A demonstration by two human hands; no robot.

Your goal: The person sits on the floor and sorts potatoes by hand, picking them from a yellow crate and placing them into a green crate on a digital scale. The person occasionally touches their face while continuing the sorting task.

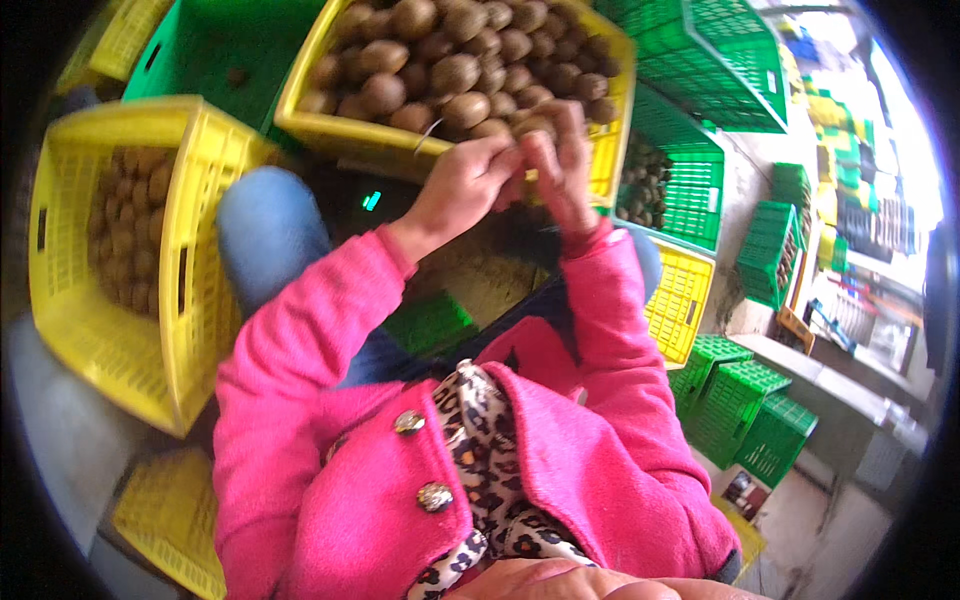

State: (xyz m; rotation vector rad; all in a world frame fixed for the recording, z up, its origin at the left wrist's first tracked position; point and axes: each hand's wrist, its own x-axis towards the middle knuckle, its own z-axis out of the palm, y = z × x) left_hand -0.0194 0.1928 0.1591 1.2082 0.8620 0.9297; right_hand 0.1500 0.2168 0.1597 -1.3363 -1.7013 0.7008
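Note:
In front of me is a yellow plastic crate [360, 135] heaped with brown kiwifruit [455, 73]. My left hand [461, 176] is over the crate's near edge, its thumb and fingers drawn together. Close against it is my right hand [559, 169], fingers bent and partly spread beside the nearest fruit. The hands meet at the fingertips. Blur and the fingers hide whether anything small is held between them, or whether the right hand grips a fruit. A thin pale curved strip [429, 135] crosses the crate's rim left of my hands.
Another yellow crate [202, 225] holding kiwifruit stands by my left knee. Green crates [217, 45] sit beyond it and to the right, where one green crate [694, 191] contains fruit. A small green lit display [371, 200] glows under the front crate. Green crates [731, 405] are stacked at lower right.

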